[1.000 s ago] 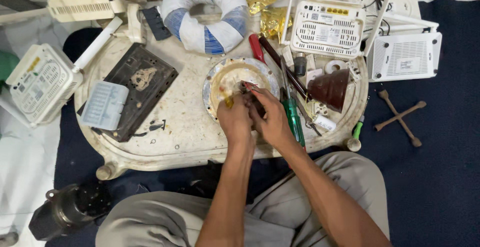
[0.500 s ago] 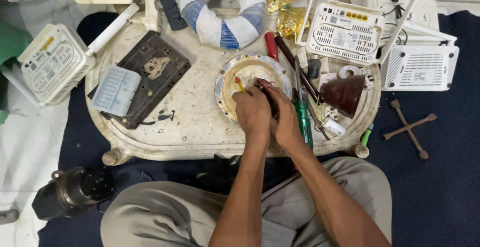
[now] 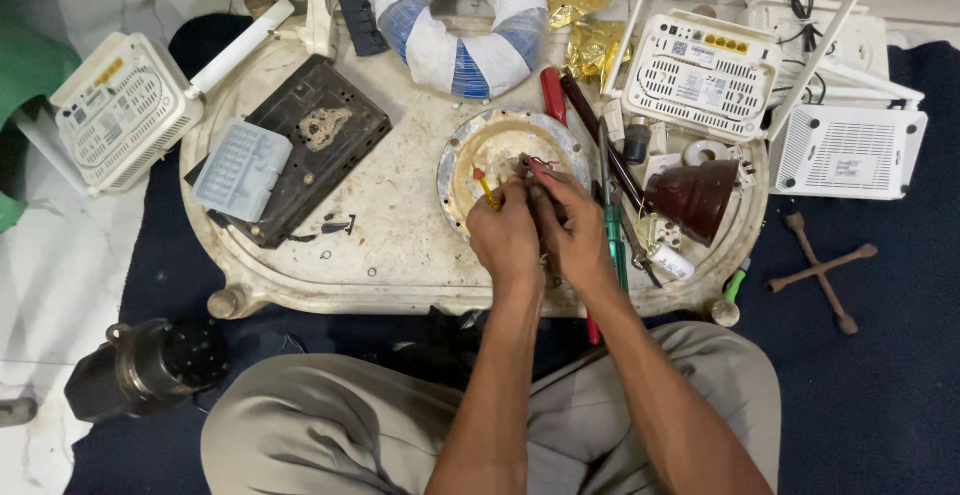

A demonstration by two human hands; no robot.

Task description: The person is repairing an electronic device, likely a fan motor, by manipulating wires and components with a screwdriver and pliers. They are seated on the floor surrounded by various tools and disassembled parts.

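A round metal plate (image 3: 470, 150) with a cream middle lies on the low oval table (image 3: 400, 235). Both my hands work over its near right side. My left hand (image 3: 505, 235) pinches a thin yellow tool with a red tip (image 3: 485, 187). My right hand (image 3: 572, 227) pinches a small part with thin red wires (image 3: 535, 165) right beside it. The two hands touch each other, and what sits under the fingers is hidden.
A green-handled screwdriver (image 3: 612, 240), a red-handled one (image 3: 553, 95) and a brown cone (image 3: 700, 195) lie right of the plate. White routers (image 3: 700, 75) (image 3: 845, 150) (image 3: 120, 110), a black panel (image 3: 305, 140), a clear box (image 3: 240, 165) and a blue-white ring (image 3: 460, 15) surround it. A cross wrench (image 3: 820, 270) and a motor (image 3: 150, 365) lie on the floor.
The view has shifted slightly. My hands have stayed over the plate, with the fingers moving a little toward its middle and the yellow tool now showing.
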